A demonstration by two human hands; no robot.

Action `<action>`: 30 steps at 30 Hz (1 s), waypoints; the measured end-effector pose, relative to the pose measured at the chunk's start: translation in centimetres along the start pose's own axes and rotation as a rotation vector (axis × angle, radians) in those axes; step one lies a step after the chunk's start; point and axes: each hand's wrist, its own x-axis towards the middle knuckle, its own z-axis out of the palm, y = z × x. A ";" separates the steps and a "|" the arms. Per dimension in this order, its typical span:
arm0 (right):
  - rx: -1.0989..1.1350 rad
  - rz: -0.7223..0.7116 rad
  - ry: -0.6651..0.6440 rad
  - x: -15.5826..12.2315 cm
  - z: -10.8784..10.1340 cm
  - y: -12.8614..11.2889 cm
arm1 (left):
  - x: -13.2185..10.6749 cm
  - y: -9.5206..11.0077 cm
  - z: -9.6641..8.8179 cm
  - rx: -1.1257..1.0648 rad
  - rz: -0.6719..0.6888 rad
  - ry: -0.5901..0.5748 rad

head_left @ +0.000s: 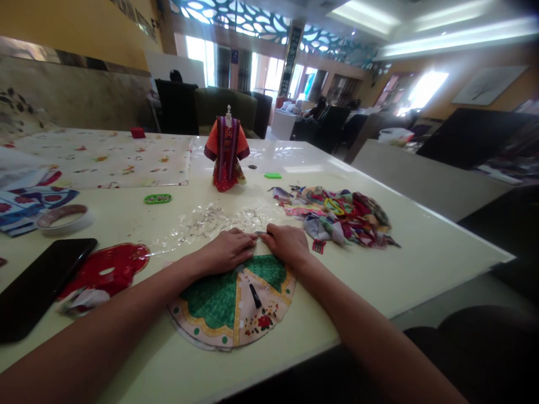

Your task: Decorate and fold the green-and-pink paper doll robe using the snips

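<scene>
A half-round piece of fabric (210,297) lies on the table before me, green with a pink, flowered panel and yellow trim. My left hand (229,251) rests over its upper edge, fingers pressed together and pointing to the right; whatever is beneath them is hidden. Close by, my right hand (288,242) pinches a thin, dark, pointed object (261,233), too small to name, near the left fingertips. On the pink panel lies a small tool with a black handle (255,295). Clear plastic with tiny scattered bits (214,217) spreads beyond my hands.
At the right is a heap of fabric scraps (337,216) with yellow-handled scissors (334,206). A dressed doll form (227,148) stands behind. Leftward are a green tray (158,198), a tape roll (65,219), red cloth (112,269) and a black phone (42,286).
</scene>
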 end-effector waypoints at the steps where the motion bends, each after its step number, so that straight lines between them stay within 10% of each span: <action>1: -0.005 -0.004 0.004 0.0 0.1 0.0 | 0.0 0.0 0.0 0.001 -0.001 -0.001; 30: -0.007 0.053 0.044 0.4 1.1 0.3 | 0.1 0.0 0.2 0.033 -0.002 -0.004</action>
